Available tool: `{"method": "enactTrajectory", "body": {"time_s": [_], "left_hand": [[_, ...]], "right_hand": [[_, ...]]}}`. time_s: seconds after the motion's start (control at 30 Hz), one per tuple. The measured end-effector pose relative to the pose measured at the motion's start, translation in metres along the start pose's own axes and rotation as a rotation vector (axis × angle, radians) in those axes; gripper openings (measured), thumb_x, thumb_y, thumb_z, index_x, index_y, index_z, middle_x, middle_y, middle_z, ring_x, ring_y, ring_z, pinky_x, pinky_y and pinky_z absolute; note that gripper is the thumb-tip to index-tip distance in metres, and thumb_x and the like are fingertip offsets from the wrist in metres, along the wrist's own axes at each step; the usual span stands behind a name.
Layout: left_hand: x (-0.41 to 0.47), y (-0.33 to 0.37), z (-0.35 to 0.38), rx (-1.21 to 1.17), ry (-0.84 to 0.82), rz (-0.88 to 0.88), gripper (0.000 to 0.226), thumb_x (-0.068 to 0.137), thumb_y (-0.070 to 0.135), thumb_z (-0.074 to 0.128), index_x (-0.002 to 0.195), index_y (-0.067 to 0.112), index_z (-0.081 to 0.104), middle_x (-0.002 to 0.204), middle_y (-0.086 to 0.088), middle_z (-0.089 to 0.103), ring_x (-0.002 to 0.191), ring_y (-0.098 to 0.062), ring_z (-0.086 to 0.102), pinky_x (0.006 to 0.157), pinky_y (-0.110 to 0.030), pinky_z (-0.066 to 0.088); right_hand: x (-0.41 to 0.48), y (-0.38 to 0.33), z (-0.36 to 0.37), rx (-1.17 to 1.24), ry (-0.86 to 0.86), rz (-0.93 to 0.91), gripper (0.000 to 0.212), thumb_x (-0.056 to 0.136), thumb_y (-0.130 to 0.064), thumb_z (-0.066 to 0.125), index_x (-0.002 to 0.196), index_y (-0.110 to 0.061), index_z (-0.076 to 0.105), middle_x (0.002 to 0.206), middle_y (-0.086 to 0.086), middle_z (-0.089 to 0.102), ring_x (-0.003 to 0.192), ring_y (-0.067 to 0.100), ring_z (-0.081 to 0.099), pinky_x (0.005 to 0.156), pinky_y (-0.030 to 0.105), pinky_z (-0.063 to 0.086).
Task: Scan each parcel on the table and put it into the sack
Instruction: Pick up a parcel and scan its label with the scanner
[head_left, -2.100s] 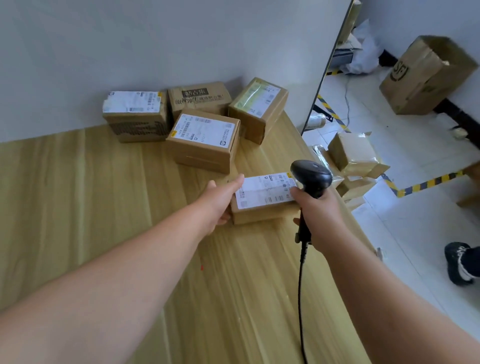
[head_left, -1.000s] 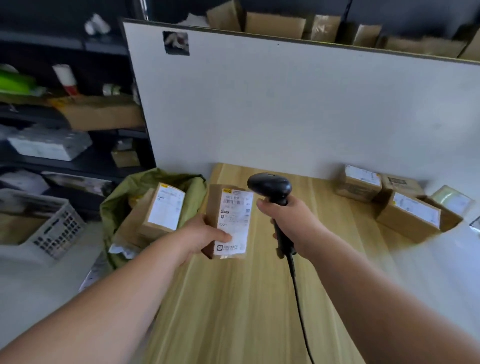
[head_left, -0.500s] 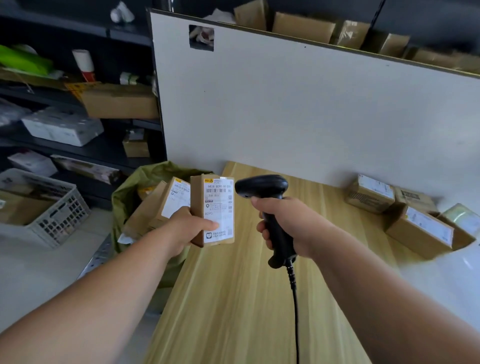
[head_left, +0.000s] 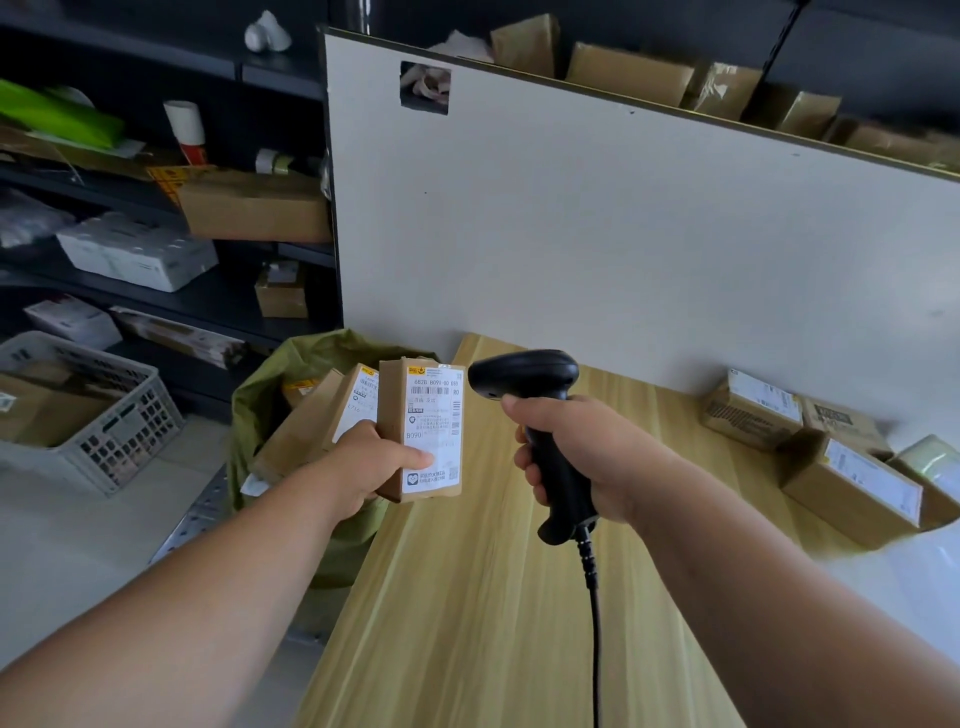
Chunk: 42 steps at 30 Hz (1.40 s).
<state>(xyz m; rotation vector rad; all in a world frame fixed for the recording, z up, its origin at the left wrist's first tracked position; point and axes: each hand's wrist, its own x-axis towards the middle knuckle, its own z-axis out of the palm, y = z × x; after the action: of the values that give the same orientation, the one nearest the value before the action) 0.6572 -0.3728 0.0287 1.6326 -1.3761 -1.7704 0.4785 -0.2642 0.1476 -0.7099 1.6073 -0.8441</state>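
One small parcel (head_left: 422, 431) is up in the left hand (head_left: 363, 470), held on end right at the table's (head_left: 519, 597) left edge, just beside the open green sack (head_left: 270, 395); thumb lies across the front of the white label, the other fingers are hidden behind it, so it's clamped front to back; the right hand (head_left: 582, 457) is wrapped tight round the handle of a black corded scanner (head_left: 540, 415), whose head sits just right of the parcel's top; can't tell if the trigger is pressed. Looks like a plain brown cardboard box, tall and narrow, label with barcodes covering most of the front; I'd guess it's light and stiff since one hand carries it easily; cardboard isn't slippery, so gripping the lower half by the flat faces seems fine, just keep the thumb off the barcode. Sack already has at least one similar labelled box (head_left: 332, 421) in it; four or so more parcels (head_left: 852, 486) sit on the table's far right by the white board (head_left: 597, 234), well apart from the hands.
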Motion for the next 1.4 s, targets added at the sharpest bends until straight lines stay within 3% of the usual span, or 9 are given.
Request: {"method": "enactTrajectory", "body": {"time_s": [0.2, 0.37, 0.5, 0.6, 0.73, 0.87, 0.97, 1.2, 1.4], "left_hand": [[0.005, -0.001, -0.003, 0.012, -0.003, 0.002, 0.041, 0.078, 0.011, 0.077, 0.112, 0.017, 0.055, 0.106, 0.002, 0.071, 0.098, -0.020, 0.067, 0.095, -0.044, 0.051], [0.005, -0.002, 0.003, 0.043, -0.036, -0.005, 0.038, 0.080, 0.012, 0.076, 0.112, 0.018, 0.057, 0.106, 0.001, 0.071, 0.096, -0.019, 0.067, 0.087, -0.038, 0.054], [0.003, 0.000, 0.018, 0.065, -0.106, 0.007, 0.027, 0.083, 0.010, 0.073, 0.105, 0.019, 0.060, 0.100, 0.002, 0.072, 0.090, -0.015, 0.067, 0.071, -0.029, 0.052], [0.007, -0.002, 0.040, 0.119, -0.148, -0.010, 0.029, 0.081, 0.014, 0.075, 0.106, 0.017, 0.061, 0.097, 0.000, 0.073, 0.089, -0.017, 0.069, 0.075, -0.033, 0.055], [0.012, -0.011, 0.089, 0.191, -0.195, -0.063, 0.048, 0.075, 0.022, 0.080, 0.116, 0.014, 0.057, 0.103, -0.001, 0.070, 0.092, -0.017, 0.065, 0.079, -0.034, 0.052], [0.007, -0.023, 0.148, 0.240, -0.299, -0.092, 0.038, 0.077, 0.021, 0.079, 0.110, 0.015, 0.062, 0.101, -0.001, 0.071, 0.096, -0.020, 0.064, 0.084, -0.033, 0.047], [-0.002, -0.033, 0.193, 0.259, -0.371, -0.120, 0.020, 0.080, 0.013, 0.076, 0.095, 0.016, 0.063, 0.091, -0.001, 0.071, 0.082, -0.018, 0.065, 0.079, -0.031, 0.049], [-0.020, -0.058, 0.293, 0.319, -0.452, -0.158, 0.014, 0.083, 0.012, 0.074, 0.093, 0.017, 0.064, 0.088, -0.001, 0.072, 0.077, -0.017, 0.066, 0.065, -0.029, 0.049], [-0.041, -0.077, 0.375, 0.313, -0.441, -0.180, 0.020, 0.082, 0.012, 0.074, 0.088, 0.018, 0.056, 0.090, -0.001, 0.069, 0.082, -0.018, 0.065, 0.082, -0.035, 0.051]], "right_hand": [[0.003, -0.003, 0.003, 0.008, -0.009, 0.016, 0.031, 0.091, -0.034, 0.067, 0.078, -0.010, 0.053, 0.060, 0.004, 0.057, 0.051, 0.016, 0.051, 0.053, 0.027, 0.046], [0.003, 0.002, -0.003, 0.013, 0.020, 0.025, 0.032, 0.091, -0.035, 0.068, 0.078, -0.009, 0.054, 0.060, 0.004, 0.057, 0.052, 0.016, 0.051, 0.052, 0.027, 0.046], [-0.003, 0.013, -0.015, 0.031, 0.086, 0.013, 0.030, 0.091, -0.035, 0.068, 0.087, -0.007, 0.058, 0.064, 0.005, 0.059, 0.054, 0.017, 0.052, 0.054, 0.028, 0.048], [-0.010, 0.030, -0.034, 0.002, 0.156, -0.012, 0.027, 0.090, -0.033, 0.070, 0.096, -0.008, 0.060, 0.071, 0.006, 0.058, 0.057, 0.016, 0.053, 0.056, 0.029, 0.048], [-0.020, 0.073, -0.071, -0.048, 0.286, 0.026, 0.025, 0.089, -0.026, 0.069, 0.107, -0.014, 0.057, 0.080, 0.007, 0.057, 0.067, 0.018, 0.054, 0.064, 0.032, 0.048], [-0.037, 0.131, -0.113, -0.137, 0.398, 0.109, 0.021, 0.086, -0.017, 0.061, 0.104, -0.018, 0.050, 0.088, 0.008, 0.055, 0.076, 0.022, 0.054, 0.072, 0.037, 0.046], [-0.052, 0.177, -0.143, -0.228, 0.471, 0.183, 0.017, 0.088, -0.015, 0.059, 0.100, -0.018, 0.047, 0.091, 0.008, 0.055, 0.077, 0.022, 0.053, 0.069, 0.034, 0.044], [-0.084, 0.270, -0.205, -0.219, 0.602, 0.234, 0.031, 0.090, -0.026, 0.068, 0.111, -0.023, 0.045, 0.090, -0.001, 0.058, 0.069, 0.015, 0.054, 0.057, 0.027, 0.041], [-0.107, 0.321, -0.260, -0.149, 0.722, 0.207, 0.030, 0.083, -0.032, 0.073, 0.100, -0.031, 0.048, 0.088, -0.007, 0.059, 0.063, 0.014, 0.055, 0.058, 0.030, 0.044]]}}
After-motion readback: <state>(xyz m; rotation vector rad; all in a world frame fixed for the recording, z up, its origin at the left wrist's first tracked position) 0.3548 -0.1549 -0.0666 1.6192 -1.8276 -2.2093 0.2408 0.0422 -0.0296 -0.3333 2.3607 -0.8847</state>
